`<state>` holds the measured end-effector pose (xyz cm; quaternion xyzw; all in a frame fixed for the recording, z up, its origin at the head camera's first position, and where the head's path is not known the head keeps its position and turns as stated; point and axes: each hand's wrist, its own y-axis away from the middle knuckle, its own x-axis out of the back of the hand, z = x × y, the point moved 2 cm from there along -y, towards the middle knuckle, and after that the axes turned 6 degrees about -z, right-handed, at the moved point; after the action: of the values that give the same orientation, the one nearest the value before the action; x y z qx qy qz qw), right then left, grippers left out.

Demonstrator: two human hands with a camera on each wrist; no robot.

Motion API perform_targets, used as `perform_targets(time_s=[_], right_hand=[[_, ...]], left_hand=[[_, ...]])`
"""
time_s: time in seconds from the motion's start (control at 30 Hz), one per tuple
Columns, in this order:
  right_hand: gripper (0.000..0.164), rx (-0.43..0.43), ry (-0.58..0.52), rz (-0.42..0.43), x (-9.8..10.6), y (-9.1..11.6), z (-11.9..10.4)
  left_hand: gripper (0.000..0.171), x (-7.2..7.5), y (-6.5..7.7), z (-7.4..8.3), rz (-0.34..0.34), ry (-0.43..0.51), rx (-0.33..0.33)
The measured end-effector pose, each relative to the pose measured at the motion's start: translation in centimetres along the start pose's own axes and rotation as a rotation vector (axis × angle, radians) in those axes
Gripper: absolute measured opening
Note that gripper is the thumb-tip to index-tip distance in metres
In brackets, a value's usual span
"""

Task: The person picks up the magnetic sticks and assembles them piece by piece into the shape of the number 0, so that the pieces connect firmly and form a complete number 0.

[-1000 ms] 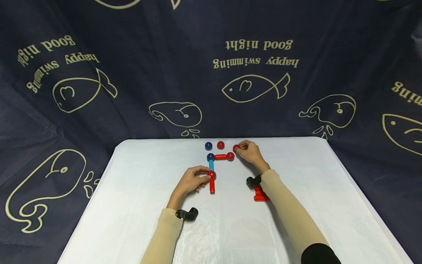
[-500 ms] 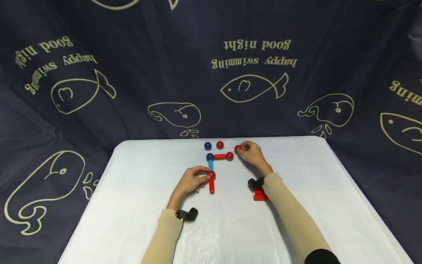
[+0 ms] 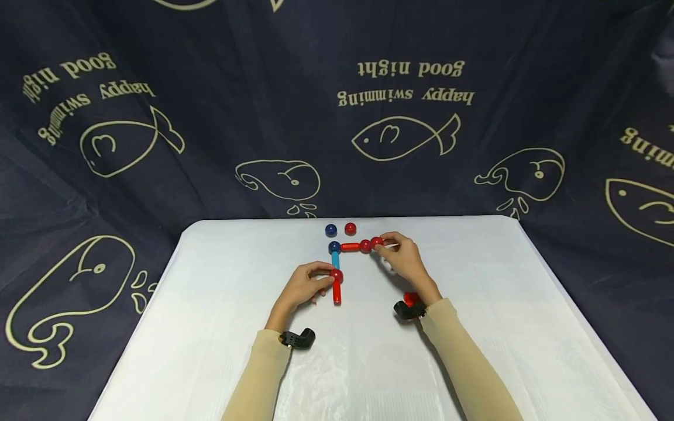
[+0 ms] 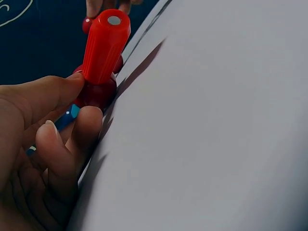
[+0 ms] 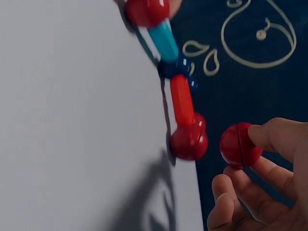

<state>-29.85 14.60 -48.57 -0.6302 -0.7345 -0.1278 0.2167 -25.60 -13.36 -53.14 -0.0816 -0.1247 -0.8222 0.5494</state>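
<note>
1. Both hands are occupied: left hand [image 3: 304, 285] pinches the joint red ball [image 3: 336, 275] where the near red rod [image 3: 337, 293] meets it; right hand [image 3: 405, 257] pinches the held red ball [image 3: 377, 242] between thumb and fingers.
2. Held red ball sits just beside the end red ball [image 3: 365, 246]; right wrist view shows a gap, so not touching.
3. Assembly at the far side of the counter [image 3: 210, 275]: near red rod, joint red ball, light-blue rod [image 3: 335, 259], corner blue ball [image 3: 334, 247], far red rod [image 3: 350, 247], end red ball.
4. Loose blue ball [image 3: 330, 230] and loose red ball [image 3: 350, 228] lie behind the assembly. Red piece [image 3: 411, 299] partly hidden by the right wrist.
5. Handling, judged: balls look rigid, glossy, likely light, a bit slippery, prone to roll; not fragile-looking. Best hold is across the middle, thumb opposite fingers.
6. Rods look stiff; ribbed sides should give grip. Metal disc on the near rod's end suggests magnets, so joints probably pivot or pop off; steady them at a ball.
</note>
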Motion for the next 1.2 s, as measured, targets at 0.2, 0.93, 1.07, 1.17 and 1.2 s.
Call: perform_targets(time_s=[0.2, 0.93, 1.07, 1.17, 1.2], right_hand=[[0.032, 0.043, -0.004, -0.038, -1.5, 2.7, -1.2], [0.028, 0.152, 0.06, -0.224, -6.3, 7.9, -2.4], [0.027, 0.182, 0.061, -0.262, -6.8, 8.2, -3.0], [0.026, 0.2, 0.062, -0.292, -7.2, 8.6, -3.5], [0.026, 0.203, 0.059, -0.302, -7.3, 8.7, -3.6]], left_hand=[[0.029, 0.0, 0.0, -0.1, 0.014, 0.003, 0.003], [0.029, -0.1, -0.4, -0.2, 0.039, -0.032, -0.038], [0.029, 0.0, -0.3, -0.1, 0.042, -0.03, -0.038], [0.029, -0.1, -0.3, -0.2, 0.038, -0.025, -0.028], [0.029, -0.1, -0.2, -0.2, 0.036, -0.023, -0.027]])
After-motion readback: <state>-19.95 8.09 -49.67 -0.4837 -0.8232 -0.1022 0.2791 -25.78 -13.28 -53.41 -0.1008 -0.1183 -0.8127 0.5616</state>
